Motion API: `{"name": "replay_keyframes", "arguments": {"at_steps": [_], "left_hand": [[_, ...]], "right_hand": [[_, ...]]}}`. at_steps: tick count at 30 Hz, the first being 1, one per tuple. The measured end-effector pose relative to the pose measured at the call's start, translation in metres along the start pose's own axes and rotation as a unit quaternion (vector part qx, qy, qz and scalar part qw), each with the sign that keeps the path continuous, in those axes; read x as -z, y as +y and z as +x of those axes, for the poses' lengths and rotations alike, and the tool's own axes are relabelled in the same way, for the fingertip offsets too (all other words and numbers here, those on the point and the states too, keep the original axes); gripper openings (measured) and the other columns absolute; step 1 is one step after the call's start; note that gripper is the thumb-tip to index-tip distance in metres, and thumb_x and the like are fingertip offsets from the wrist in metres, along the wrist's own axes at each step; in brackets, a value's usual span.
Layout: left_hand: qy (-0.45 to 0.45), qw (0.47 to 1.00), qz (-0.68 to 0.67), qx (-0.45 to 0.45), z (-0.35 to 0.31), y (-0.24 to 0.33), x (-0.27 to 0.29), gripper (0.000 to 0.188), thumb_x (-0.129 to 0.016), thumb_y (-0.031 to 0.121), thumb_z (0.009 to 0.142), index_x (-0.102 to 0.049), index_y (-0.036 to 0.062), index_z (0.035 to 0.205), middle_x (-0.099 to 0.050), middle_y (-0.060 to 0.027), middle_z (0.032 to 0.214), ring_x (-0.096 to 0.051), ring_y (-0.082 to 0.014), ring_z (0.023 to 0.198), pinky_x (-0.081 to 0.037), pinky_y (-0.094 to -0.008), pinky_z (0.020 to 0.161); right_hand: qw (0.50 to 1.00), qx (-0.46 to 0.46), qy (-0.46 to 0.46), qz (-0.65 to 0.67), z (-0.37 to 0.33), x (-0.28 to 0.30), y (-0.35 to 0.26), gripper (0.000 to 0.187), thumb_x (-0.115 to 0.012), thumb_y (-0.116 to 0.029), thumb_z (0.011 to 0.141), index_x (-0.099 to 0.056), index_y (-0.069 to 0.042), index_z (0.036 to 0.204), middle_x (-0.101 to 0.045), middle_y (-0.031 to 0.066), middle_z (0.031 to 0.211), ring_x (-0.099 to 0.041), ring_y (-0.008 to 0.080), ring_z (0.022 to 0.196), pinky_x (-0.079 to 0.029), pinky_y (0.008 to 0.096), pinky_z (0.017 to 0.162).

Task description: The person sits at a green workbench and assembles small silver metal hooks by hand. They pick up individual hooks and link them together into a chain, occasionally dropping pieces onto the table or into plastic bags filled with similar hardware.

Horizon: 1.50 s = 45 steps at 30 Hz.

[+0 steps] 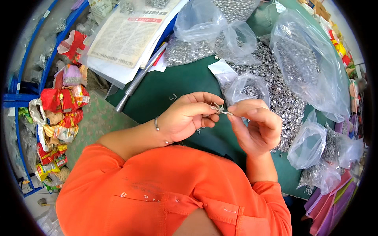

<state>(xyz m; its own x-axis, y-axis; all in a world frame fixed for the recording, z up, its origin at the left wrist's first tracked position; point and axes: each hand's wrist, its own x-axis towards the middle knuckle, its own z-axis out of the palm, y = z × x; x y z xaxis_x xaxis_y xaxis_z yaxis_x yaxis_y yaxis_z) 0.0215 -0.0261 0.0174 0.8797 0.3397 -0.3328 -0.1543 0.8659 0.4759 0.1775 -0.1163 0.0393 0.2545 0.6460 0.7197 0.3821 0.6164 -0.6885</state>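
Note:
My left hand is closed over several small, curved silver metal pieces, which stick out between thumb and fingers. Close against it, my right hand pinches the end of one such piece between thumb and forefinger. The two hands nearly meet above the green tabletop. A loose curved metal piece lies on the table beyond my left hand; another shows just below that hand's fingers. Beyond my right hand spreads a big heap of small shiny metal parts.
Behind my hands, a small see-through bag holds more metal bits. A large plastic bag rests over the heap. A metal rod-like tool lies beside papers and a newspaper. Blue shelving with colourful packages stands at left.

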Motion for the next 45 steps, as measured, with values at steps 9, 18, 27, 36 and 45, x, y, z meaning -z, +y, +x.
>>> {"name": "replay_keyframes", "arguments": {"at_steps": [9, 18, 27, 36, 45], "left_hand": [[-0.029, 0.999, -0.005, 0.014, 0.030, -0.018, -0.034, 0.021, -0.050, 0.004, 0.089, -0.055, -0.0005, 0.108, -0.060, -0.0083, 0.099, -0.060, -0.0157, 0.087, -0.050, -0.0264, 0.074], [-0.013, 0.999, 0.048, 0.003, 0.024, -0.017, -0.026, 0.017, -0.055, 0.005, 0.090, -0.057, 0.0029, 0.106, -0.060, -0.0078, 0.100, -0.060, -0.0128, 0.085, -0.050, -0.0235, 0.071], [0.019, 0.999, 0.046, 0.013, 0.011, -0.018, -0.008, 0.014, -0.057, 0.005, 0.089, -0.057, 0.0034, 0.103, -0.061, -0.0072, 0.094, -0.061, -0.0127, 0.081, -0.050, -0.0237, 0.070], [0.041, 0.998, 0.049, -0.007, 0.008, -0.012, -0.009, 0.014, -0.056, 0.006, 0.090, -0.056, 0.0035, 0.104, -0.062, -0.0093, 0.098, -0.062, -0.0144, 0.084, -0.052, -0.0251, 0.074], [0.031, 0.999, 0.034, -0.020, 0.005, -0.008, -0.005, 0.015, -0.055, 0.007, 0.091, -0.056, 0.0027, 0.105, -0.062, -0.0094, 0.098, -0.062, -0.0136, 0.081, -0.053, -0.0237, 0.069]], "right_hand": [[0.976, -0.110, -0.005, -0.189, -0.008, 0.070, 0.007, 0.016, -0.065, 0.009, 0.072, -0.063, 0.001, 0.085, -0.063, 0.0096, 0.081, -0.061, 0.0162, 0.067, -0.049, 0.0265, 0.058], [0.972, -0.224, 0.072, 0.012, -0.020, 0.056, 0.015, 0.022, -0.067, 0.009, 0.076, -0.057, 0.002, 0.094, -0.063, 0.0085, 0.089, -0.064, 0.0135, 0.082, -0.053, 0.0244, 0.072], [0.984, -0.115, 0.075, -0.116, -0.031, 0.045, 0.013, 0.020, -0.070, 0.007, 0.074, -0.059, 0.001, 0.090, -0.065, 0.0080, 0.084, -0.065, 0.0126, 0.076, -0.052, 0.0232, 0.069], [0.934, -0.023, -0.021, -0.355, -0.008, 0.046, 0.022, 0.019, -0.064, 0.009, 0.069, -0.060, -0.002, 0.084, -0.061, 0.0110, 0.078, -0.060, 0.0278, 0.069, -0.049, 0.0342, 0.062], [0.975, -0.037, -0.131, -0.174, 0.001, 0.021, -0.002, 0.028, -0.064, 0.011, 0.068, -0.062, -0.001, 0.093, -0.061, 0.0120, 0.096, -0.060, 0.0293, 0.086, -0.049, 0.0349, 0.074]]}}
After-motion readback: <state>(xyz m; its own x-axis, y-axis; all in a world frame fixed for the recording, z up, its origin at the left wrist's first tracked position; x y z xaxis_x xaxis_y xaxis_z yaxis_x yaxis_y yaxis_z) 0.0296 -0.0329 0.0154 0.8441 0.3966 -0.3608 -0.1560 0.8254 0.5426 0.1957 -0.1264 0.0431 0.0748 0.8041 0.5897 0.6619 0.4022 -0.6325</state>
